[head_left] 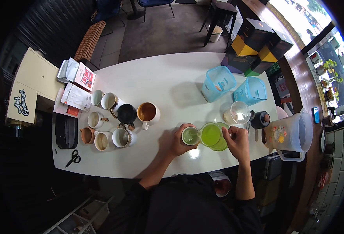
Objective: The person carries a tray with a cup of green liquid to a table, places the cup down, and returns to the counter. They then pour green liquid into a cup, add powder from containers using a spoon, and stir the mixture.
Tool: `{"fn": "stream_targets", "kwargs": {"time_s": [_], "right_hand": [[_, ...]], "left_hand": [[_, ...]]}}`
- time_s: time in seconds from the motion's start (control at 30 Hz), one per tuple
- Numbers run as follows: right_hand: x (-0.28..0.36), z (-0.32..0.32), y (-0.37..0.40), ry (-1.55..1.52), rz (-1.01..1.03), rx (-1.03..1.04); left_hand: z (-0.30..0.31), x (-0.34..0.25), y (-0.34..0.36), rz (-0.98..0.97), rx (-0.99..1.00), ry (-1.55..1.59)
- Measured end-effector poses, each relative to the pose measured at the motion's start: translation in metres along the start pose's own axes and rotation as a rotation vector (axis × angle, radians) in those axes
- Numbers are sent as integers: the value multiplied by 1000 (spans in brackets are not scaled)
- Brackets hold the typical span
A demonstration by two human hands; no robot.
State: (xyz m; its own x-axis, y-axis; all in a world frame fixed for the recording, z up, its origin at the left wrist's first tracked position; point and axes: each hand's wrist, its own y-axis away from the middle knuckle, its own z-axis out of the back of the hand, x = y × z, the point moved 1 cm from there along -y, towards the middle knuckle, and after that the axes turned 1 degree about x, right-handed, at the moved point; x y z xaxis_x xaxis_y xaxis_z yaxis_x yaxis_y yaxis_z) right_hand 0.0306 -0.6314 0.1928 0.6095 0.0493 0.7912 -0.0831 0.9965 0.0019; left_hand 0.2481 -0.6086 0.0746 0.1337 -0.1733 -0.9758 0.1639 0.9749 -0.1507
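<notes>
My left hand point(179, 145) is wrapped around a cup point(190, 136) near the front of the white table, with pale green liquid inside it. Directly to its right is a clear pitcher point(211, 135) of bright green liquid, gripped on its right side by my right hand point(238, 142). The pitcher tips left, its spout at the cup's rim; whether liquid is flowing is hard to make out. Behind the pitcher stands a clear plastic cup point(240, 113). A white mug with a brown inside point(147, 112) sits to the left, apart from my hands.
Several mugs point(122, 137) cluster on the left, near coffee bags point(82, 76), a black case point(66, 132) and scissors point(74, 158). Two blue containers point(218, 84) and stacked boxes point(254, 46) stand at the back right. A large plastic jug point(291, 132) is at the right edge, beside a dark lidded jar point(260, 119).
</notes>
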Motion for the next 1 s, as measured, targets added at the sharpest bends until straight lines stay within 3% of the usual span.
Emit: {"fn": "stream_targets", "kwargs": {"time_s": [1.0], "right_hand": [[-11, -9, 2, -40, 4, -2]], "left_hand": [[-1, 2, 1, 23, 4, -7]]}}
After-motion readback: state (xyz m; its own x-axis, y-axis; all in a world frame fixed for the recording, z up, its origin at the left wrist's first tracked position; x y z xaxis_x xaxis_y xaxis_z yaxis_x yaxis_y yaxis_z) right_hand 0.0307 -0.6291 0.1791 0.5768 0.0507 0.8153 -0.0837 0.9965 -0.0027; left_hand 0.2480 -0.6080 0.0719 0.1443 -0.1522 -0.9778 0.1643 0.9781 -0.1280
